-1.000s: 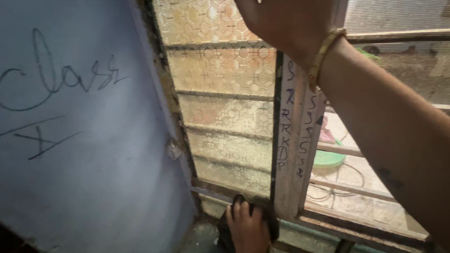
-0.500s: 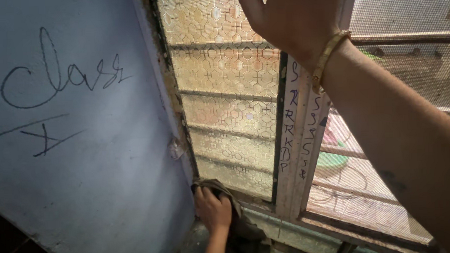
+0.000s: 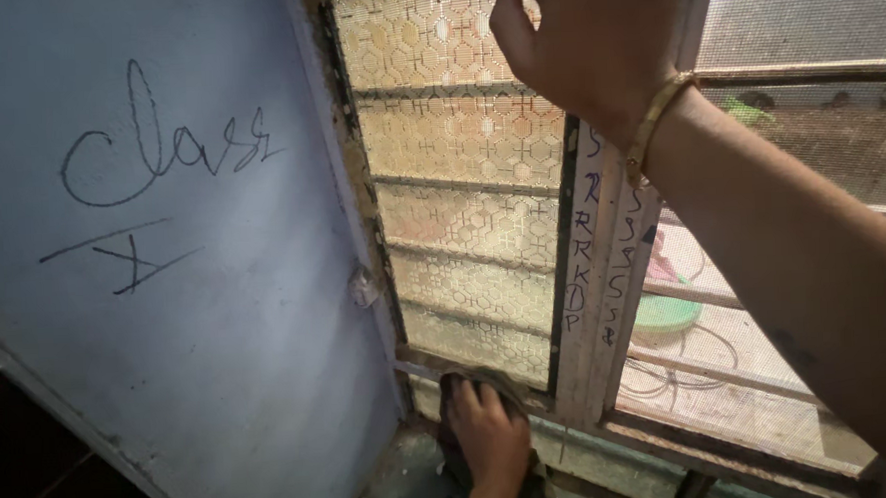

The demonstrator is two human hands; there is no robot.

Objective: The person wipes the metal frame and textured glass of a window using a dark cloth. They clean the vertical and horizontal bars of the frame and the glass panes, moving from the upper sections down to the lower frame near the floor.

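Note:
My left hand (image 3: 491, 436) presses a dark cloth (image 3: 508, 385) against the bottom rail of a window, just below a patterned glass pane (image 3: 460, 180). My right hand (image 3: 593, 38) reaches up from the right with a gold bangle (image 3: 660, 124) on its wrist. It grips the top of the white upright window frame (image 3: 592, 303), which has handwriting on it. The fingers of that hand are hidden behind the frame and the picture's top edge.
A pale blue wall (image 3: 192, 366) with scribbled writing fills the left side. To the right of the upright, a wire mesh screen (image 3: 803, 148) with horizontal bars shows a green object (image 3: 666, 315) outside. A grimy sill (image 3: 617, 459) runs along the bottom.
My left hand slid the cloth left along the bottom rail into the corner by the wall, then came back a little to the right. My right hand stayed on the frame.

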